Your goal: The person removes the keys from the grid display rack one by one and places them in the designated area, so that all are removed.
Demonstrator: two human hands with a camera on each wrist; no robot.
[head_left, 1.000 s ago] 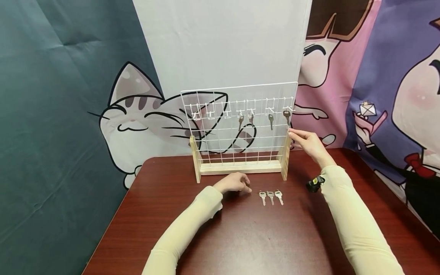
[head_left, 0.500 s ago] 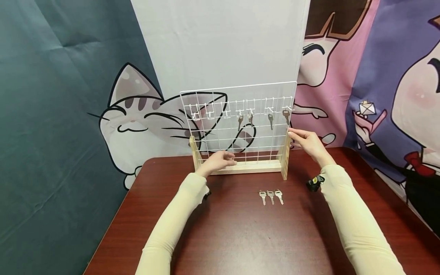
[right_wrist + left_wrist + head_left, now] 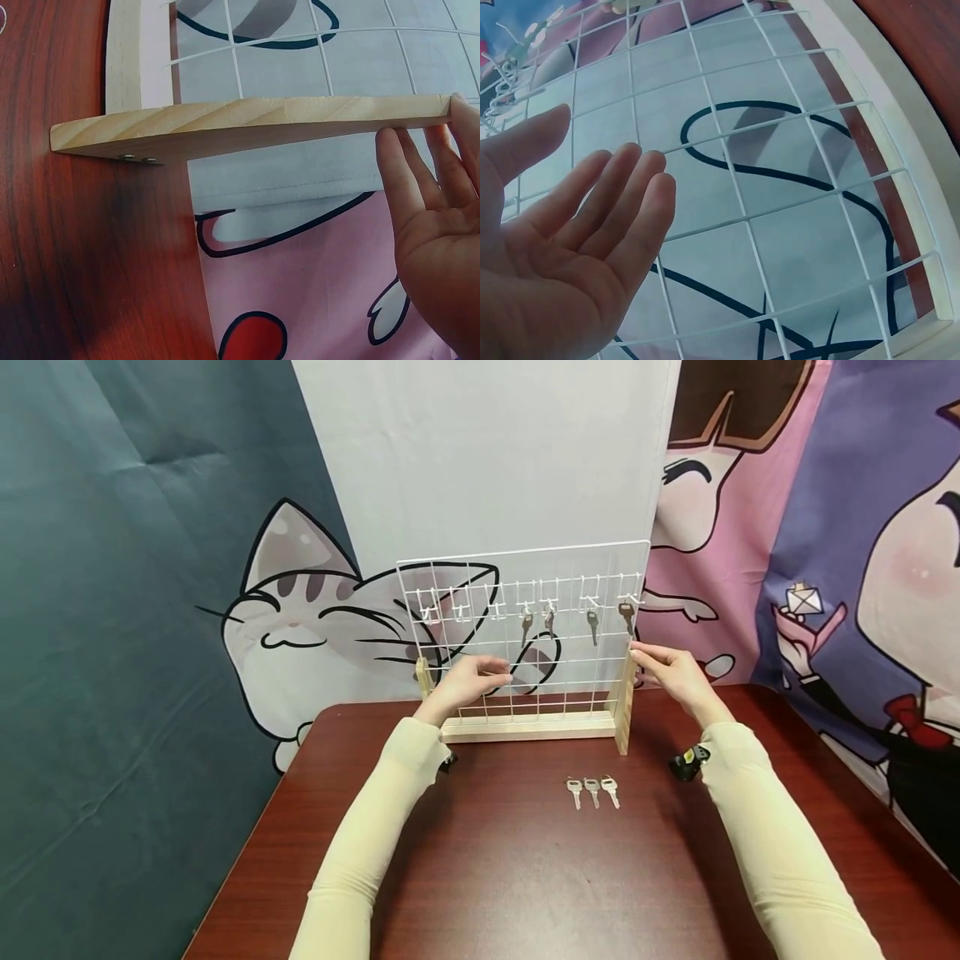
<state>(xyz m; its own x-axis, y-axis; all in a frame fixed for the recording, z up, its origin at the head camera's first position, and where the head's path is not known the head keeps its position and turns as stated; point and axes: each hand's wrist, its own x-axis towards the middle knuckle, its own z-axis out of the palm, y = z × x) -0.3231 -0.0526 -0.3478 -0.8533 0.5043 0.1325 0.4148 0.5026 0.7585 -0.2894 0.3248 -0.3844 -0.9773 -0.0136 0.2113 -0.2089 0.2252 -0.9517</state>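
Observation:
A white wire grid rack (image 3: 540,727) stands on wooden legs at the back of the table. My left hand (image 3: 463,683) is raised in front of its lower grid, holding nothing. In the left wrist view the fingers of that hand (image 3: 577,247) are extended and apart from the thumb. My right hand (image 3: 678,677) pinches the top of the rack's right wooden post (image 3: 624,710). The right wrist view shows its fingertips against this post (image 3: 255,116). Several keys (image 3: 592,627) hang from hooks on the grid's right half. Three keys (image 3: 592,792) lie in a row on the table.
Hooks (image 3: 461,612) on the grid's left half carry no keys. The brown wooden table (image 3: 525,877) extends toward me. Behind the rack hangs a printed cloth with a cartoon cat (image 3: 300,635).
My left hand has risen from the table beside the three keys, moving left and up to the front of the grid. The right hand stays at the post.

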